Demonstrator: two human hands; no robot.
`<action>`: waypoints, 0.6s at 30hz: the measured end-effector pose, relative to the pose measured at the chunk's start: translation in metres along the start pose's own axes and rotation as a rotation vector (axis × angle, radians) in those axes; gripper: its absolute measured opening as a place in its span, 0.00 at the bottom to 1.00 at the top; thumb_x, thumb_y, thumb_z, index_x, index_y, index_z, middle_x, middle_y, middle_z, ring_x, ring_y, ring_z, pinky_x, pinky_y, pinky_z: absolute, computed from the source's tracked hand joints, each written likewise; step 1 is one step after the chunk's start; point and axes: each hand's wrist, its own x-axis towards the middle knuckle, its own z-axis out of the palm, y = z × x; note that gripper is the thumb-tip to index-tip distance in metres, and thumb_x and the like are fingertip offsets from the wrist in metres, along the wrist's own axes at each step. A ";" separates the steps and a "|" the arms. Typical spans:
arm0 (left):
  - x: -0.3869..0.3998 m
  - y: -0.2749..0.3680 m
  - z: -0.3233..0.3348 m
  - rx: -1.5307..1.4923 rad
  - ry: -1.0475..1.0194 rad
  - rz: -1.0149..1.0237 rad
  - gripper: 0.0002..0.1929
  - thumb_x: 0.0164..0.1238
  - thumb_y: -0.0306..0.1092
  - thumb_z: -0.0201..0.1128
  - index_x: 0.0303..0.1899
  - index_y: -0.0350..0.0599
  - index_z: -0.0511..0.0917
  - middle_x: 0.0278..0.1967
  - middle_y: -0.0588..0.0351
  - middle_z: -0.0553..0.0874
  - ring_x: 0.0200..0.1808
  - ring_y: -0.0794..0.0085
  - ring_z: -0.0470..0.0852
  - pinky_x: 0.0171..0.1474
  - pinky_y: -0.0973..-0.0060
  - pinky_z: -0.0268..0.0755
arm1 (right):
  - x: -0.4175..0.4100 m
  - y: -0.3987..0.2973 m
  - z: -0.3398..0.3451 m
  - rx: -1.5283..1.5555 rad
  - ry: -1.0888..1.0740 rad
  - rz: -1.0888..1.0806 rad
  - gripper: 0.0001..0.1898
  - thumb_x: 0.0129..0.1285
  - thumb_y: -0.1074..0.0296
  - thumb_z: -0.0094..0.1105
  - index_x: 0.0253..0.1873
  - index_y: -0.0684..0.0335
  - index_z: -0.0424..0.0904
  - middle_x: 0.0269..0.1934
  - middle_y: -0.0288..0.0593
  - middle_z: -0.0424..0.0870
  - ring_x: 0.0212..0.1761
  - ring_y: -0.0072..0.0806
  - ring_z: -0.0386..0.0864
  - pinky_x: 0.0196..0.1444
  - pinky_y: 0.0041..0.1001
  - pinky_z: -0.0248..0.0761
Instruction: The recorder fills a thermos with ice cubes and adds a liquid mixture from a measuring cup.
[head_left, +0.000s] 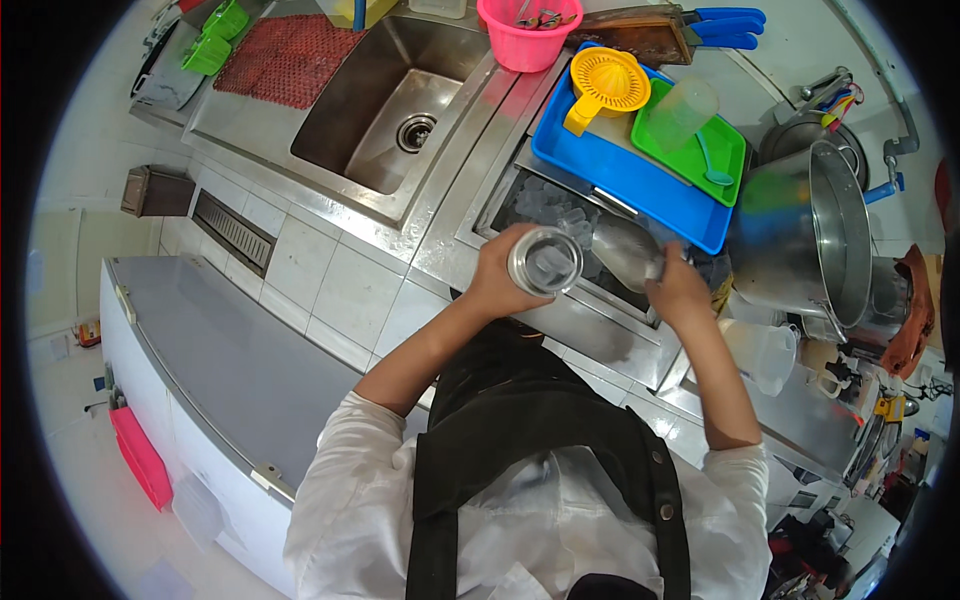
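Observation:
My left hand (501, 276) grips a metal shaker cup (545, 262) with its mouth turned up towards me; pieces of ice show inside. In my right hand (681, 291) is the handle end of a metal ice scoop (628, 251), its bowl pointing left. The scoop lies over an ice bin (491, 217) set into the steel counter. Clear ice cubes (544, 204) fill part of the bin, left of the scoop and behind the cup. My fingers hide most of the scoop's handle.
Behind the bin, a blue tray (585, 161) holds a yellow citrus juicer (611, 82) and a green tray (731, 139) with a plastic cup and spoon. A large steel pot (772, 232) stands right. Left are a sink (375, 161) and a pink bucket (521, 49); a chest freezer (217, 360) is lower left.

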 end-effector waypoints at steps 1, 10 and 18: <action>0.006 0.012 0.001 0.012 0.061 -0.121 0.32 0.34 0.35 0.79 0.47 0.38 0.76 0.42 0.53 0.83 0.45 0.70 0.82 0.51 0.73 0.72 | 0.016 0.003 0.018 -0.006 -0.028 0.027 0.25 0.57 0.67 0.57 0.58 0.64 0.62 0.43 0.60 0.82 0.47 0.54 0.80 0.49 0.45 0.73; -0.004 -0.001 -0.006 -0.033 0.014 -0.069 0.30 0.36 0.32 0.79 0.47 0.39 0.77 0.45 0.53 0.82 0.47 0.69 0.81 0.53 0.73 0.72 | 0.128 0.017 0.140 -0.081 -0.214 0.052 0.24 0.61 0.71 0.51 0.62 0.63 0.62 0.53 0.57 0.79 0.56 0.48 0.77 0.54 0.40 0.72; -0.007 0.001 -0.016 -0.010 0.054 -0.103 0.29 0.37 0.32 0.78 0.46 0.38 0.76 0.41 0.55 0.83 0.43 0.74 0.81 0.51 0.75 0.72 | 0.185 0.068 0.238 0.225 -0.227 0.080 0.24 0.62 0.63 0.54 0.62 0.63 0.64 0.57 0.60 0.75 0.61 0.51 0.72 0.60 0.41 0.67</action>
